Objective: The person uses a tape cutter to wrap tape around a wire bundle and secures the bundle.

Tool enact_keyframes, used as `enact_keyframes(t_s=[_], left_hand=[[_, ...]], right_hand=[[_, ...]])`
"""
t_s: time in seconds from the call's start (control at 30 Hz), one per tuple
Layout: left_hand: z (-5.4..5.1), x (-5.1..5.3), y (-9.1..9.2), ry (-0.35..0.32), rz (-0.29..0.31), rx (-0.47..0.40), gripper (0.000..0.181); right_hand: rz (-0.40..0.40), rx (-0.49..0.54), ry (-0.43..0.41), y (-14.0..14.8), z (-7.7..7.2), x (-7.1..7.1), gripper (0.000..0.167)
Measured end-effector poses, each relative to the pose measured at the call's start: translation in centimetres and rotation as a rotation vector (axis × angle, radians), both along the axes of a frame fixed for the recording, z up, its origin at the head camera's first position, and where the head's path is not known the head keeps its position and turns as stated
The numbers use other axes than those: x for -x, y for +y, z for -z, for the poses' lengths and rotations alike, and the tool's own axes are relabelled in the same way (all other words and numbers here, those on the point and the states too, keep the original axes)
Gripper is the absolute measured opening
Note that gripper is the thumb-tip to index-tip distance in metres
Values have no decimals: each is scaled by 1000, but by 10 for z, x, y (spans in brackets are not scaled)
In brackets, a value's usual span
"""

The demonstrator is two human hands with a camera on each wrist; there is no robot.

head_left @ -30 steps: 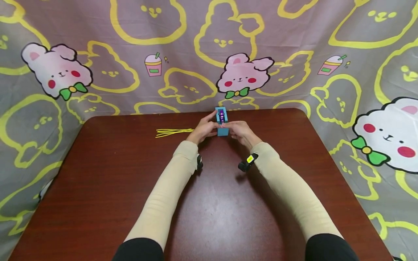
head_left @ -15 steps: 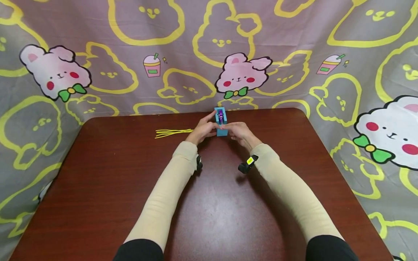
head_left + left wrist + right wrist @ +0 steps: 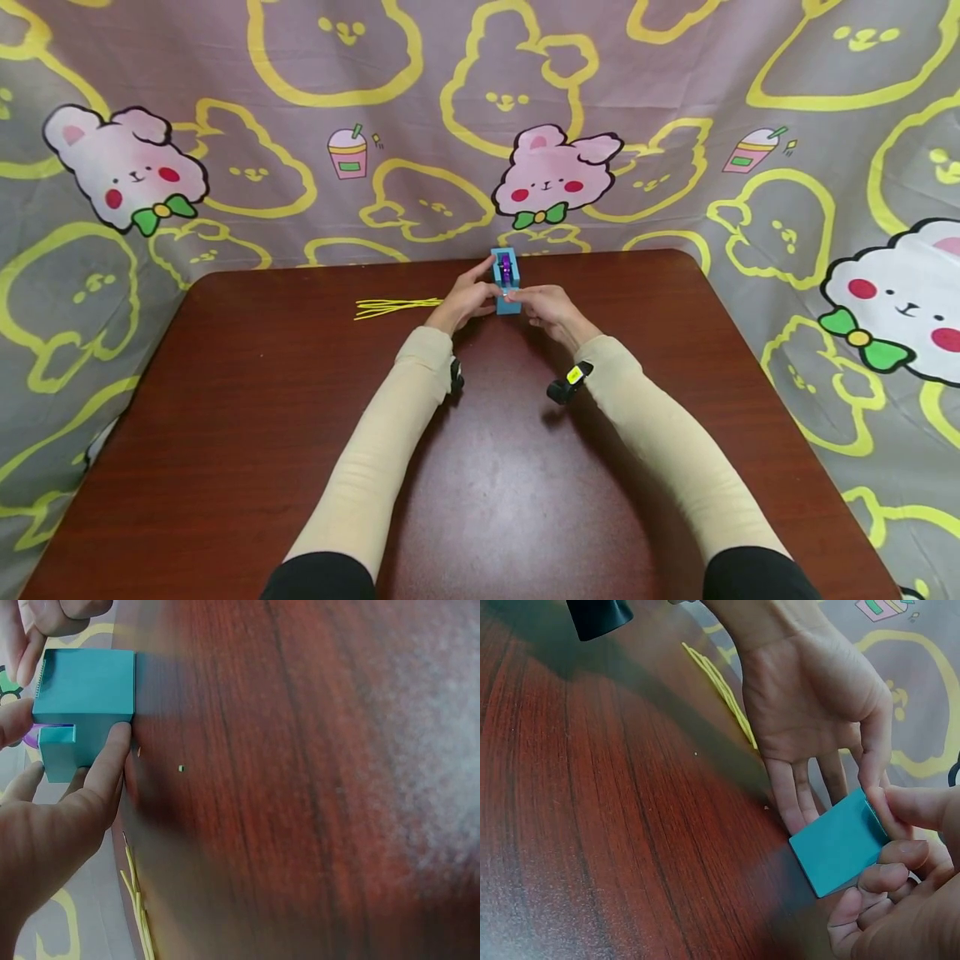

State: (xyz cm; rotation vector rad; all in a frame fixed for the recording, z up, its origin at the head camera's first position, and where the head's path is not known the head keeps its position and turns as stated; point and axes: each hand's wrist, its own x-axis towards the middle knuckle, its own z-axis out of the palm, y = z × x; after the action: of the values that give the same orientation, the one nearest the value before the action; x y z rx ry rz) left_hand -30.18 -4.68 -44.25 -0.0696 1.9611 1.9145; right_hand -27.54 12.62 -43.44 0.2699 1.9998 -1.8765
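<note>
A blue-green tape dispenser with a purple wheel in its slot stands at the table's far edge. My left hand holds its left side, fingers spread along the wall and thumb at the top front edge. My right hand has its other fingers curled and pinches at that same edge, fingertips meeting the left thumb. Something small and pale, seemingly the tape's end, shows there, mostly hidden by the fingertips. In the right wrist view the dispenser's plain face lies between both hands.
Several thin yellow strands lie left of my left hand. A tiny yellow-green bit rests on the brown table. A patterned curtain hangs right behind the far edge.
Both hands stay at the dispenser. The right fingertips have shifted very slightly at its front edge; the purple wheel looks slightly turned. The view has drifted a little.
</note>
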Motion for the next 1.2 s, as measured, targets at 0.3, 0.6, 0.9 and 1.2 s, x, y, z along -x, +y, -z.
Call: enact_keyframes(t_s=[0.3, 0.6, 0.9, 1.2], left_hand=[[0, -1, 0, -7, -3, -21, 79], [0, -2, 0, -4, -14, -23, 79], [1, -1, 0, 2, -17, -34, 78], [1, -1, 0, 12, -7, -40, 79]], right_hand=[[-18, 17, 1, 2, 0, -5, 34], [-34, 17, 2, 3, 0, -9, 39], [-3, 32, -4, 2, 2, -12, 32], [-26, 22, -10, 4, 2, -17, 38]])
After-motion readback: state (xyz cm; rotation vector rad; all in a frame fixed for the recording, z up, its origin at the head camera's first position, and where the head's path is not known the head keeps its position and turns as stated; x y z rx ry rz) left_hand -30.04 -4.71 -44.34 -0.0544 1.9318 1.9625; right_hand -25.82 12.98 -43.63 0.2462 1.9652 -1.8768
